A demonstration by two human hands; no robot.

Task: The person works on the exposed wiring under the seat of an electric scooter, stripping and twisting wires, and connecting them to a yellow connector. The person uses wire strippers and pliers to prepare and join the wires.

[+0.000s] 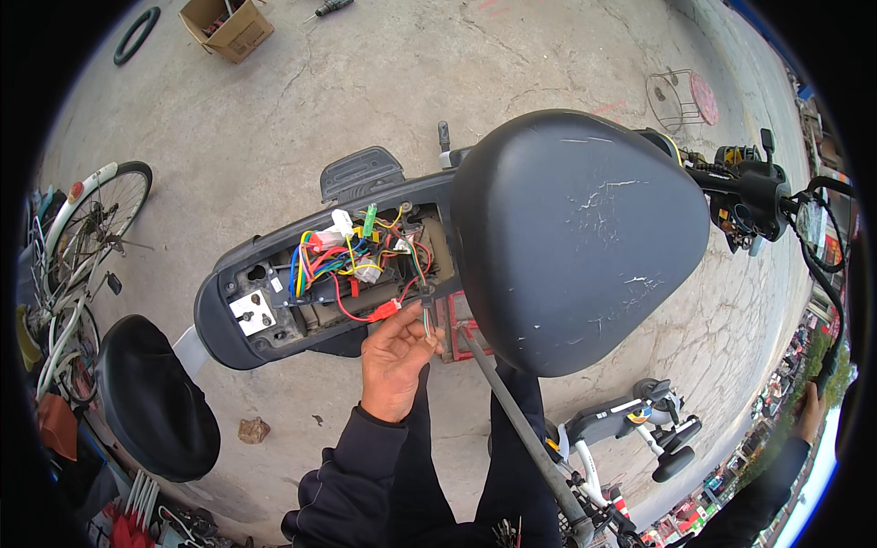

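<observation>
My left hand [393,358] is closed in a pinch on a small bundle of thin wires [427,321] with a dark connector at its top. Beside my fingertips lies a red connector [385,310] on a red wire. Both come from the open compartment [315,321] of an electric scooter, where coloured wires [320,265], a white connector [342,222] and a green one [370,220] are heaped. To the right sits the scratched black seat [585,247]. At the far right rim my right hand [809,411] is closed round the handlebar grip [829,365], its fingers partly hidden.
A loose black seat [155,402] and a bicycle [96,215] are at left. A cardboard box [228,32], a tyre [137,36] and a power drill [329,8] lie at the back. A red-topped stool [702,99] lies tipped over; a white scooter [612,425] stands lower right.
</observation>
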